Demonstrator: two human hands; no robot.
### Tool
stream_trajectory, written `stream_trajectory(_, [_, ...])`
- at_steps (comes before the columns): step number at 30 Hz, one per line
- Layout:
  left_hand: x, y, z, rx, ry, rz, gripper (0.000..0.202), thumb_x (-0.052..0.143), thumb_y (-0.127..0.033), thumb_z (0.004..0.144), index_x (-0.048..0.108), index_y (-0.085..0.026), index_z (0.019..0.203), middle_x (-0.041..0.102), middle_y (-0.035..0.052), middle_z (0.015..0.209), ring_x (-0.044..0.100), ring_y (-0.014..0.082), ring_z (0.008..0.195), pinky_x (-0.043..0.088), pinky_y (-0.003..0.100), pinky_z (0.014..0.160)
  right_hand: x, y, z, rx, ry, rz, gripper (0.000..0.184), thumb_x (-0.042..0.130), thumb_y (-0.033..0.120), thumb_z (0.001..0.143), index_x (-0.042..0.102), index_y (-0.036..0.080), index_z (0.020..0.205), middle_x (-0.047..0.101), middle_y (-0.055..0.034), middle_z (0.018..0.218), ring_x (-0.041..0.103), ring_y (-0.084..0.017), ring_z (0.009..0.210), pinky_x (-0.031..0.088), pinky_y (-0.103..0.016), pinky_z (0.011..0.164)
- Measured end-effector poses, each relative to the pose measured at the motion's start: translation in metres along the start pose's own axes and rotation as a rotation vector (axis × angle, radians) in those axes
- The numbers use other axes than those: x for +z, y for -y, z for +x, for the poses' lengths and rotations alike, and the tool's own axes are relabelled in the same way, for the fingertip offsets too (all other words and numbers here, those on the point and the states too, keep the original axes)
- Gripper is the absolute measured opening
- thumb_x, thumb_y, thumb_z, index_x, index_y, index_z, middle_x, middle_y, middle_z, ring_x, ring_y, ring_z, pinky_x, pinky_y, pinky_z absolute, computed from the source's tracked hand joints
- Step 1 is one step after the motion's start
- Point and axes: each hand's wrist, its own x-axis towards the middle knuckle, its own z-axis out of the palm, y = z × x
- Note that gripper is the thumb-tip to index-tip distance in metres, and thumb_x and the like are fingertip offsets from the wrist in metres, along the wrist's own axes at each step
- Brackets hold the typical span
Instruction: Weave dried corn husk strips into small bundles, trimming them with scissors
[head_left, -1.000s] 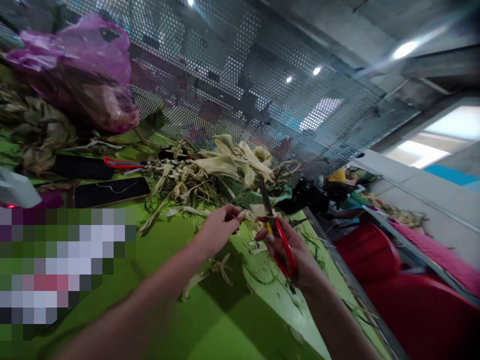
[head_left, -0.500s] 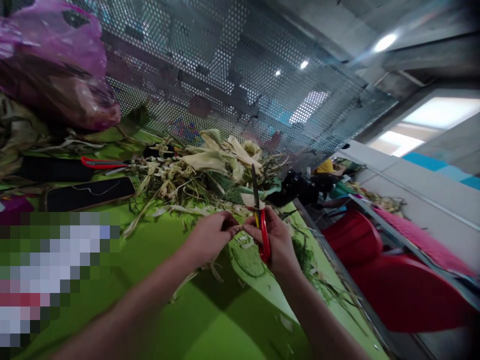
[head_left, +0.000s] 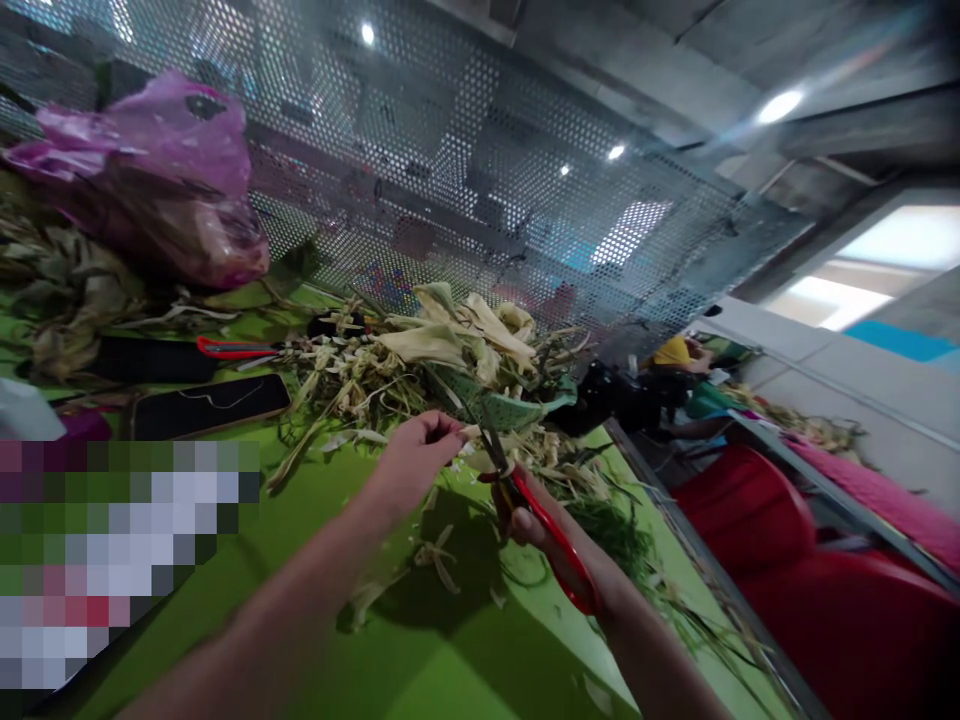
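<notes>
My left hand [head_left: 417, 458] is pinched on a small pale piece of plant just in front of the scissor blades. My right hand [head_left: 556, 540] grips red-handled scissors [head_left: 541, 528], their dark blades pointing up and left toward the left fingertips. Both hands hover over a green table [head_left: 420, 650]. Directly behind them lies a heap of pale dried leaves and stems [head_left: 420, 350], partly in a green mesh basket [head_left: 517, 408]. Loose cuttings lie under the hands.
A second pair of red-handled scissors [head_left: 238, 349] and a black phone [head_left: 210, 406] lie at left. A pink plastic bag [head_left: 161, 175] stands far left. A perforated metal screen [head_left: 480, 180] backs the table. Red seats [head_left: 825, 590] are at right.
The scissors have tipped from upright to leaning left, and the right hand has dropped lower and rightward. The left hand stays pinched near the blades.
</notes>
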Motion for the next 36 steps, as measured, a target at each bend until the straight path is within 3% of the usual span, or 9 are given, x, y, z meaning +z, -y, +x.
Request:
stream_trajectory(5, [0.003, -0.003, -0.001, -0.025, 0.011, -0.026, 0.022, 0.060, -0.039, 0.074, 0.058, -0.017, 0.074, 0.051, -0.0025, 0.066, 0.041, 0.0101, 0.061, 0.031, 0.024, 0.059, 0.008, 0.014, 0.002, -0.004, 0.036, 0.002, 0.057, 0.051, 0.055, 0.084, 0.045, 0.029, 0.134, 0.058, -0.0059, 0.120, 0.051, -0.027, 0.109, 0.044, -0.036, 0.091])
stream_trajectory(14, [0.006, -0.006, -0.003, -0.037, 0.034, -0.064, 0.021, 0.061, -0.037, 0.072, 0.056, -0.016, 0.072, 0.048, -0.0033, 0.063, 0.040, 0.0097, 0.059, 0.031, 0.023, 0.059, 0.009, 0.012, 0.005, -0.032, 0.043, -0.004, 0.053, 0.052, 0.058, 0.082, 0.051, 0.027, 0.126, 0.060, -0.0060, 0.105, 0.054, -0.024, 0.097, 0.046, -0.033, 0.083])
stream_trajectory(18, [0.007, -0.005, -0.001, -0.028, 0.034, -0.078, 0.018, 0.061, -0.034, 0.072, 0.056, -0.016, 0.072, 0.047, -0.0037, 0.062, 0.040, 0.0095, 0.059, 0.031, 0.023, 0.058, 0.009, 0.009, 0.007, -0.018, 0.042, -0.018, 0.055, 0.051, 0.061, 0.081, 0.053, 0.024, 0.121, 0.059, -0.0060, 0.097, 0.054, -0.020, 0.083, 0.046, -0.028, 0.069])
stream_trajectory(23, [0.007, -0.004, -0.001, -0.044, 0.022, -0.100, 0.014, 0.060, -0.029, 0.073, 0.057, -0.016, 0.075, 0.049, -0.0027, 0.065, 0.041, 0.0098, 0.061, 0.033, 0.023, 0.059, 0.009, 0.005, 0.009, 0.015, 0.061, -0.015, 0.055, 0.049, 0.064, 0.081, 0.054, 0.020, 0.114, 0.051, -0.0016, 0.079, 0.042, -0.010, 0.056, 0.036, -0.020, 0.047])
stream_trajectory(30, [0.004, -0.002, 0.000, -0.033, 0.022, -0.174, 0.016, 0.064, -0.030, 0.071, 0.060, -0.016, 0.076, 0.055, -0.0008, 0.068, 0.047, 0.0110, 0.065, 0.037, 0.025, 0.065, 0.012, 0.000, 0.013, 0.155, -0.011, 0.012, 0.051, 0.051, 0.063, 0.079, 0.056, 0.019, 0.105, 0.037, 0.0066, 0.054, 0.031, -0.008, 0.039, 0.030, -0.020, 0.035])
stream_trajectory(33, [0.000, -0.001, 0.000, -0.057, -0.008, -0.220, 0.021, 0.067, -0.034, 0.070, 0.064, -0.016, 0.080, 0.059, 0.0009, 0.075, 0.051, 0.0118, 0.071, 0.039, 0.025, 0.070, 0.003, -0.002, 0.015, 0.151, -0.064, -0.203, 0.040, 0.055, 0.054, 0.079, 0.060, 0.021, 0.100, 0.051, 0.0035, 0.059, 0.045, -0.011, 0.044, 0.040, -0.023, 0.043])
stream_trajectory(36, [-0.004, 0.000, 0.001, -0.082, -0.064, -0.224, 0.024, 0.070, -0.035, 0.068, 0.066, -0.016, 0.081, 0.061, 0.0026, 0.079, 0.051, 0.0119, 0.074, 0.038, 0.025, 0.072, -0.009, -0.004, 0.019, 0.060, -0.141, -0.533, 0.034, 0.062, 0.042, 0.075, 0.063, 0.023, 0.103, 0.068, -0.0021, 0.084, 0.062, -0.020, 0.073, 0.049, -0.029, 0.068])
